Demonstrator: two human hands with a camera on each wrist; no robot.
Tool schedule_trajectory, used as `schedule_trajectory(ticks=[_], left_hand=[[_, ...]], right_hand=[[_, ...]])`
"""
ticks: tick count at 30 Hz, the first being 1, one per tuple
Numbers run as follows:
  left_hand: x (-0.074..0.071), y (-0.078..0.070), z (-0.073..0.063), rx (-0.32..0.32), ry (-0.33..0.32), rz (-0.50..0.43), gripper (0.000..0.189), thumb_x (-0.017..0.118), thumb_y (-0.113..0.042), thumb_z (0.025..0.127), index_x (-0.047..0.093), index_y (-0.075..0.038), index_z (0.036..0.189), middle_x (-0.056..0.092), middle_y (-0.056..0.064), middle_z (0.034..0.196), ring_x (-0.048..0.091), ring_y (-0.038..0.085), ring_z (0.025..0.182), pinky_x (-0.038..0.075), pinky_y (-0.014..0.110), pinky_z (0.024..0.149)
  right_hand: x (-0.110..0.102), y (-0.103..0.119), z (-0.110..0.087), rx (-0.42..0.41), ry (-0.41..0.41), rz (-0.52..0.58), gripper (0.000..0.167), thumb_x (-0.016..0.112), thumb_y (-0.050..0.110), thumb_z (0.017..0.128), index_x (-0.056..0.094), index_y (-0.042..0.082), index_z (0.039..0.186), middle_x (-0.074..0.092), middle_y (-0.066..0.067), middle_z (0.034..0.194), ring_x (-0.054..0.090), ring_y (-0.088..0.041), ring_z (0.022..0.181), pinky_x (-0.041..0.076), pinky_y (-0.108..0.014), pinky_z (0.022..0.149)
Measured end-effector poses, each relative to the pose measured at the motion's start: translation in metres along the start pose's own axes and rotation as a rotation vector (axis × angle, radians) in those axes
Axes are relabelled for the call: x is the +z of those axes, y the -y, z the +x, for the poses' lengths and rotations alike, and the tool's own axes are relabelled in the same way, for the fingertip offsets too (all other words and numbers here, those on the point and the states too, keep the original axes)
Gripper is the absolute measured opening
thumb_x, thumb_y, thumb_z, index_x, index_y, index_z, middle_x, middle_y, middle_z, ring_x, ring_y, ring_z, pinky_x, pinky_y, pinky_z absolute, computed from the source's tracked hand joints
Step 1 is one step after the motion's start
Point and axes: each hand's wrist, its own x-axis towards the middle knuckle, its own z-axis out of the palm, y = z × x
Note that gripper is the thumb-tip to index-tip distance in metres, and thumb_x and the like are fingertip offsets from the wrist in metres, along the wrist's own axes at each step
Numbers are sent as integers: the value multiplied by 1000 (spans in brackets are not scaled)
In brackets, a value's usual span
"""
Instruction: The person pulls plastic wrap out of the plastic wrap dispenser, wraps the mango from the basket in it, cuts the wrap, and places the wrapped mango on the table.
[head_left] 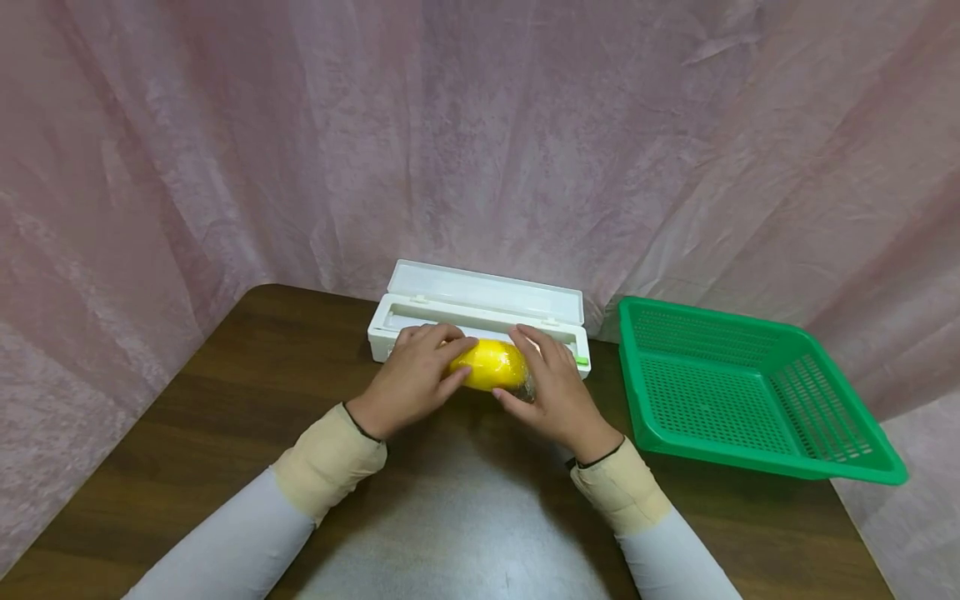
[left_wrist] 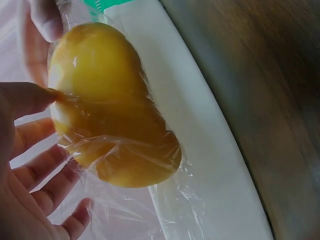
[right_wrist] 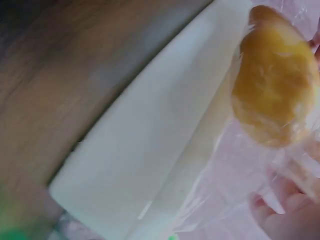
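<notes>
A yellow mango (head_left: 491,365) wrapped in clear cling film (left_wrist: 117,145) is between my two hands, in front of the white box. My left hand (head_left: 420,372) holds its left end; in the left wrist view the thumb presses on the film-covered side and the fingers spread behind. At the right end, my right hand (head_left: 551,387) curves its fingers and thumb around the mango and film. Loose film trails past the mango in both wrist views. The white cling film dispenser box (head_left: 382,343) stands with its lid (head_left: 487,290) raised.
A green perforated plastic basket (head_left: 705,404) stands on the right side of the dark wooden table (head_left: 225,400). A light green piece (head_left: 581,361) sits at the box's right end. Pink curtain (head_left: 480,150) hangs behind the table.
</notes>
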Motion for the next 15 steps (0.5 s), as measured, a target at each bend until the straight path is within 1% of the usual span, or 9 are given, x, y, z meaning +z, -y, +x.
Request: schedule_trajectory(ticks=[2,5,8,12,15], left_hand=[[1,1,0,-1,-6,-5,40,69,-29,96,66,-14,133,64,5,119,61,23,112,41,49,102],[2,1,0,-2,-33,-17,40,70,-28,96,66,-14,133,65,6,119,62,25,111,43,48,101],[5,2,1,-4,-69,-29,36,69,-27,96,66,-14,129,66,6,120,63,26,113,43,48,101],[9,3,1,-15,-123,-30,28,68,-27,97,67,-14,122,68,4,121,64,24,115,44,47,99],[10,4,1,-19,-161,-27,26,69,-26,96,69,-14,120,70,4,120,65,23,115,45,46,97]], right_hand=[[-1,4,1,-58,-45,0,81,79,36,83,43,7,151,47,-17,147,46,-34,136,38,-56,112],[-5,13,2,-135,-96,5,73,77,32,85,49,5,146,50,-17,145,47,-35,135,39,-53,112],[-10,23,3,-175,-132,32,63,75,29,87,54,3,141,54,-17,141,52,-34,130,42,-49,110],[-12,35,4,-217,-133,39,54,72,24,88,57,3,136,57,-16,136,57,-33,124,46,-46,108],[-8,39,4,-225,-110,10,54,72,22,88,57,3,136,57,-16,137,57,-33,126,45,-46,109]])
